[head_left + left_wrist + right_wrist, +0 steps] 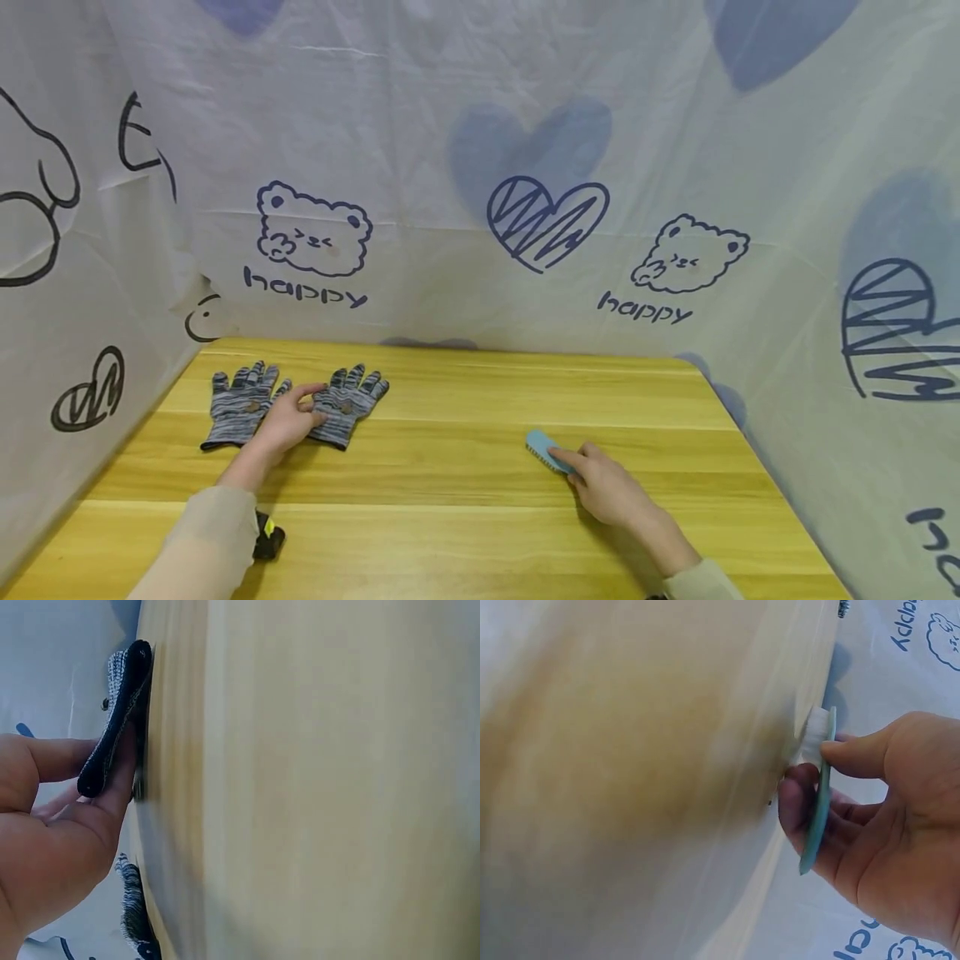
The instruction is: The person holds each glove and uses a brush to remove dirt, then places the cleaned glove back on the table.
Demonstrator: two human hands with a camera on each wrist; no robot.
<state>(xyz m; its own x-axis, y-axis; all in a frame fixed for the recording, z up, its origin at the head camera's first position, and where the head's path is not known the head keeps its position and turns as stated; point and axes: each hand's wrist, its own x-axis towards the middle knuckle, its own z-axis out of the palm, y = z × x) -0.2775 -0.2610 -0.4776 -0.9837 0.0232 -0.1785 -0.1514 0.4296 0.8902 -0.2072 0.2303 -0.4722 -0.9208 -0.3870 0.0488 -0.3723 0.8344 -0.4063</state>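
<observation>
My left hand (287, 421) pinches the left edge of a grey and black knitted glove (341, 421) lying on the table. In the left wrist view, the dark cuff (129, 697) of that glove runs between the thumb and the fingers. A matching glove (238, 415) lies flat just left of the hand, fingers pointing away. Farther right, my right hand (609, 490) grips a light blue scrubbing brush (542, 445) close over the wood. White bristles (813, 735) show facing the table in the right wrist view, with the thumb against the brush's back.
The yellow wooden table (450, 475) reaches back to a pale sheet (420, 275) with hearts and bears, which hangs along the back and both sides. A small black object (268, 537) with a yellow mark shows by the left sleeve.
</observation>
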